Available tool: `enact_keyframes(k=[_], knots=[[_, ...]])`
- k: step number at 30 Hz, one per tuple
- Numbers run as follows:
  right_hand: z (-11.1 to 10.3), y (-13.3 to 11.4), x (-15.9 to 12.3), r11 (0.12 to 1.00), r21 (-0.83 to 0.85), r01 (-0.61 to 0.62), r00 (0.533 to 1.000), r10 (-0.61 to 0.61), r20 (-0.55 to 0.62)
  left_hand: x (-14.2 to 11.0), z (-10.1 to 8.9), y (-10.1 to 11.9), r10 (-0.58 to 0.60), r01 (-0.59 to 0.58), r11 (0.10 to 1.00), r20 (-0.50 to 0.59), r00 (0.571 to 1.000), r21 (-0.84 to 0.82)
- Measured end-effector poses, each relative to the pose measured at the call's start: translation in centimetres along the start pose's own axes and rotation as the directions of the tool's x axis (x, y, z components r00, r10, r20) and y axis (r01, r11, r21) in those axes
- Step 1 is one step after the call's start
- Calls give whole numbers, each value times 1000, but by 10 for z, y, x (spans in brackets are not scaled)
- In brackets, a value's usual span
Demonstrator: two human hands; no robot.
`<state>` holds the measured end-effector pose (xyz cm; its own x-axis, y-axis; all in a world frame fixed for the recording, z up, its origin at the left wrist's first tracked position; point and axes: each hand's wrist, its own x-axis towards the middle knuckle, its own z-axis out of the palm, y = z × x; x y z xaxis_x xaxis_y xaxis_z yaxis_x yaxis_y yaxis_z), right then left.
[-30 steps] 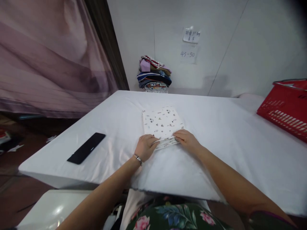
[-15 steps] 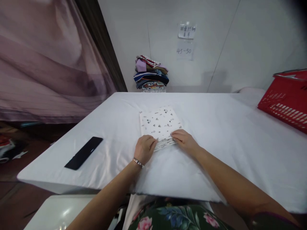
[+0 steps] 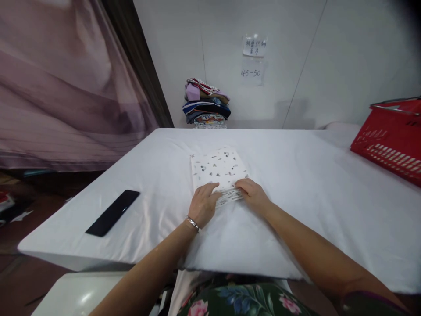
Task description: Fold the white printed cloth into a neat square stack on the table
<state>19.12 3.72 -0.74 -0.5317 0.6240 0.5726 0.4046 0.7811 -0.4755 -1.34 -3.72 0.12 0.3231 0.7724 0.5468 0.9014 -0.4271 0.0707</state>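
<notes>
A folded white cloth (image 3: 219, 166) with small grey and dark prints lies on the white-covered table; its layered near edge faces me. My left hand (image 3: 204, 204), with a bracelet at the wrist, rests at the cloth's near left corner. Its fingers stretch over the top and the thumb stands apart at the front edge. At the near right corner, my right hand (image 3: 255, 195) pinches the folded edge between thumb and fingers. The undersides of both hands are hidden.
A black phone-like slab (image 3: 113, 213) lies on the table (image 3: 312, 175) to the left. Folded clothes (image 3: 207, 105) are stacked beyond the far edge, by the wall. On the right stands a red basket (image 3: 391, 140). A pinkish curtain (image 3: 66, 87) hangs at left.
My left hand has loosened, its fingers spreading from the cloth's edge and shifting slightly right. My right hand keeps its pinch. The view has tilted slightly.
</notes>
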Motion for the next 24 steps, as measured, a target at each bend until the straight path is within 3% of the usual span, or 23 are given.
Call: enact_keyframes(k=[13,24], knots=[[4,6,-3,997,-52,57,997,-59,-40,5,1,1,-81,81,997,-18,997,-13],[6,6,-2,995,-35,90,996,-91,-18,10,3,1,-36,35,998,35,999,48]])
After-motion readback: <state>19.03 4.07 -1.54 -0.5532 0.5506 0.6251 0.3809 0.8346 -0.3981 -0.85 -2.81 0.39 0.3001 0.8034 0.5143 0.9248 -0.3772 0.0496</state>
